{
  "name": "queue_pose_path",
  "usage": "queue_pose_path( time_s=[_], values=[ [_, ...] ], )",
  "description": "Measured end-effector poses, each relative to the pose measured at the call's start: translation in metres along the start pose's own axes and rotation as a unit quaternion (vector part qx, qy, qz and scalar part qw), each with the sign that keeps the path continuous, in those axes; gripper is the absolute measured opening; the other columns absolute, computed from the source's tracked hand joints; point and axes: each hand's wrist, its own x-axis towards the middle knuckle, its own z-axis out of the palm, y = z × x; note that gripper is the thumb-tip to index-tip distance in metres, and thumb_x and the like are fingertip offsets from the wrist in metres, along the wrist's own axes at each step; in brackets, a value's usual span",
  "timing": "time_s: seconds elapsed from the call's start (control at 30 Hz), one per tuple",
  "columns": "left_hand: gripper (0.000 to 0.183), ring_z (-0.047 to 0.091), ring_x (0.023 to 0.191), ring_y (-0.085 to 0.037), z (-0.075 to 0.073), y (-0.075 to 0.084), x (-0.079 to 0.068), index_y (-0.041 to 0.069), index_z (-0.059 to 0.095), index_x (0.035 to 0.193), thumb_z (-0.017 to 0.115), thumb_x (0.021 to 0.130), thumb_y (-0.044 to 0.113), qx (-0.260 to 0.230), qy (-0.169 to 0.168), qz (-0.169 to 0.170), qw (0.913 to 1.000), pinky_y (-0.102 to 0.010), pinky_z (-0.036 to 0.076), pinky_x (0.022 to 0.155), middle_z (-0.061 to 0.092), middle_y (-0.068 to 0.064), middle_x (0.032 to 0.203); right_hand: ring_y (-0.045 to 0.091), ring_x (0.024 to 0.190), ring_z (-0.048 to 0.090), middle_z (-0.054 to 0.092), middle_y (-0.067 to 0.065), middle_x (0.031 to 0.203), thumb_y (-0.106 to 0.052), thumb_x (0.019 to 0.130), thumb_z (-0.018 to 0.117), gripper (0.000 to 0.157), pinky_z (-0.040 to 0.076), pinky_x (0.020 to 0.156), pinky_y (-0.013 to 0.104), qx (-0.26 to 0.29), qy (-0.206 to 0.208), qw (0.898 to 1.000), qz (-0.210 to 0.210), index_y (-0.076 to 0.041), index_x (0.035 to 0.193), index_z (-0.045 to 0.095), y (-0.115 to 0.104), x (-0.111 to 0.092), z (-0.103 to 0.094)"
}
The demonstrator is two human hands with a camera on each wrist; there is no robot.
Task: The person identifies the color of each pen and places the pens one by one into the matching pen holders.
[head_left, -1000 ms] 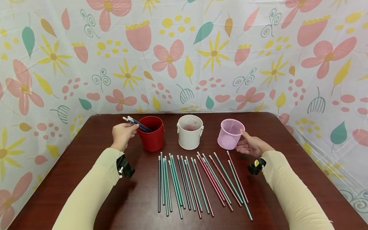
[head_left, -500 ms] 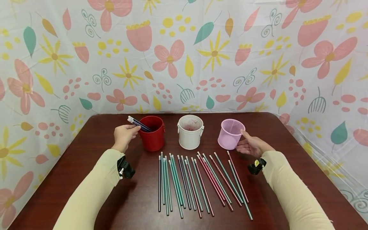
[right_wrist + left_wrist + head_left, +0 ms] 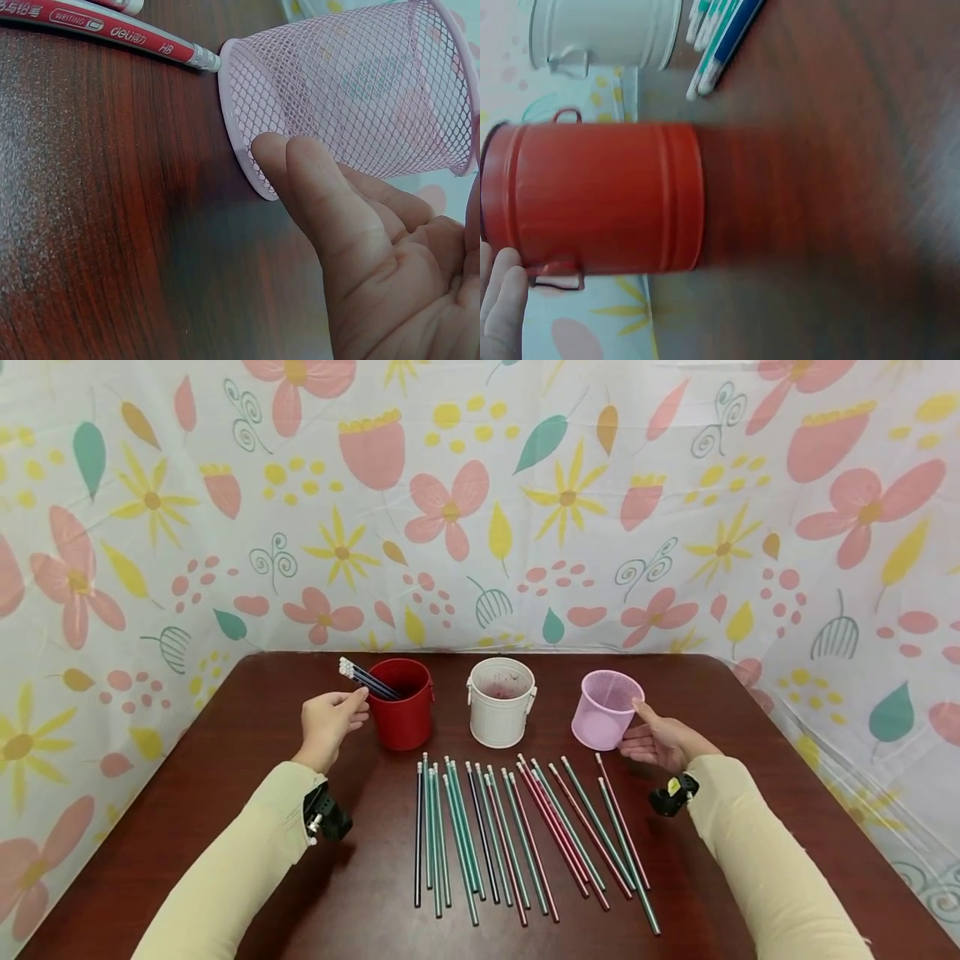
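Several dark blue pencils [image 3: 371, 680] lean in the red bucket [image 3: 403, 722], their white eraser ends sticking out over its left rim. At that bucket's left side is my left hand [image 3: 327, 724], its thumb close to the rim just below the pencils. Fairly straight fingers [image 3: 508, 300] lie against or beside the bucket near its handle in the left wrist view. The thumb of my right hand [image 3: 663, 739] touches the upper right side of the pink mesh pencil holder [image 3: 600, 722]. Extended fingers [image 3: 319, 180] lie along the holder's lower side in the right wrist view.
A white bucket [image 3: 498, 718] stands between the other two containers. In front lie several green, red and dark blue pencils [image 3: 525, 835] on the brown table [image 3: 360, 877], erasers pointing away from me. A flowered cloth [image 3: 450, 585] hangs behind the table.
The blue pencils' eraser ends have drawn together into one bundle and shifted slightly right and up against the rim. My left hand has shifted slightly right. The right hand stays by the pink holder.
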Motion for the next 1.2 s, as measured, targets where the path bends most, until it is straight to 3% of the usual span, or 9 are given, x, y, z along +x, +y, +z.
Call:
queue_pose_path(
  time_s=[0.17, 0.33, 0.37, 0.43, 0.57, 0.7, 0.83, 1.07, 1.2],
  values=[
    [0.036, 0.069, 0.065, -0.012, 0.006, -0.007, -0.008, -0.016, 0.063, 0.109, 0.062, 0.094, 0.017, -0.034, 0.006, -0.003, 0.9994, -0.021, 0.056, 0.064, 0.069, -0.004, 0.074, 0.016, 0.086, 0.066, 0.064, 0.011, 0.095, -0.063, 0.094, 0.034, 0.096, 0.054, 0.082, 0.029, 0.006, -0.022, 1.000, -0.014, 0.025, 0.132, 0.029, 0.004, 0.004, -0.007],
    [0.036, 0.066, 0.060, -0.007, 0.007, -0.014, -0.012, -0.017, 0.063, 0.107, 0.060, 0.094, 0.017, -0.028, 0.002, 0.001, 0.9996, -0.021, 0.055, 0.062, 0.069, -0.004, 0.072, 0.018, 0.085, 0.067, 0.065, 0.012, 0.094, -0.059, 0.096, 0.033, 0.091, 0.054, 0.082, 0.031, 0.019, -0.011, 1.000, -0.013, 0.024, 0.133, 0.028, 0.002, 0.004, -0.002],
    [0.036, 0.066, 0.059, -0.007, 0.007, -0.014, -0.012, -0.017, 0.063, 0.107, 0.060, 0.094, 0.017, -0.022, -0.005, -0.001, 0.9997, -0.021, 0.055, 0.061, 0.069, -0.005, 0.072, 0.016, 0.084, 0.066, 0.064, 0.011, 0.093, -0.058, 0.097, 0.029, 0.092, 0.054, 0.082, 0.030, 0.008, 0.009, 1.000, -0.011, 0.025, 0.136, 0.021, 0.000, 0.001, 0.004],
    [0.035, 0.065, 0.058, -0.008, 0.009, -0.017, -0.013, -0.017, 0.063, 0.106, 0.060, 0.094, 0.015, -0.007, -0.031, -0.010, 0.9994, -0.022, 0.056, 0.060, 0.069, -0.006, 0.072, 0.016, 0.082, 0.067, 0.064, 0.010, 0.090, -0.057, 0.097, 0.028, 0.091, 0.055, 0.080, 0.030, 0.012, 0.013, 1.000, -0.010, 0.025, 0.135, 0.021, -0.001, 0.001, 0.004],
    [0.031, 0.069, 0.064, -0.019, 0.015, -0.024, -0.016, -0.017, 0.062, 0.106, 0.059, 0.094, 0.012, 0.049, -0.114, -0.027, 0.9918, -0.028, 0.057, 0.062, 0.069, -0.012, 0.075, 0.016, 0.081, 0.067, 0.065, 0.010, 0.090, -0.058, 0.097, 0.026, 0.091, 0.055, 0.079, 0.029, 0.005, 0.009, 1.000, -0.011, 0.026, 0.132, 0.024, -0.001, -0.001, 0.004],
    [0.031, 0.070, 0.069, -0.031, 0.022, -0.029, -0.018, -0.017, 0.063, 0.104, 0.061, 0.093, 0.012, 0.102, -0.186, -0.030, 0.9768, -0.031, 0.058, 0.063, 0.069, -0.018, 0.078, 0.017, 0.083, 0.067, 0.066, 0.011, 0.092, -0.058, 0.097, 0.025, 0.091, 0.055, 0.079, 0.030, -0.004, -0.002, 1.000, -0.004, 0.026, 0.132, 0.025, -0.001, -0.001, 0.002],
    [0.028, 0.069, 0.064, -0.027, 0.027, -0.031, -0.019, -0.014, 0.067, 0.096, 0.064, 0.091, 0.014, 0.158, -0.240, -0.034, 0.9573, -0.033, 0.058, 0.061, 0.069, -0.018, 0.075, 0.017, 0.084, 0.067, 0.066, 0.011, 0.093, -0.057, 0.098, 0.026, 0.089, 0.055, 0.080, 0.030, -0.021, -0.002, 1.000, 0.003, 0.025, 0.132, 0.027, -0.004, -0.001, 0.001],
    [0.022, 0.066, 0.057, -0.021, 0.026, -0.034, -0.026, -0.007, 0.069, 0.081, 0.066, 0.087, 0.015, 0.268, -0.345, -0.071, 0.8970, -0.035, 0.058, 0.058, 0.068, -0.015, 0.069, 0.015, 0.080, 0.067, 0.067, 0.010, 0.090, -0.052, 0.098, 0.027, 0.083, 0.055, 0.078, 0.028, -0.057, 0.004, 0.998, 0.016, 0.024, 0.130, 0.031, -0.009, 0.000, -0.005],
    [0.022, 0.065, 0.057, -0.020, 0.028, -0.034, -0.030, -0.005, 0.069, 0.081, 0.068, 0.087, 0.017, 0.300, -0.365, -0.092, 0.8765, -0.035, 0.058, 0.059, 0.067, -0.014, 0.069, 0.015, 0.083, 0.067, 0.067, 0.010, 0.094, -0.051, 0.098, 0.024, 0.083, 0.054, 0.081, 0.027, -0.047, -0.012, 0.999, 0.024, 0.025, 0.132, 0.027, -0.009, 0.001, -0.007]
  ],
)
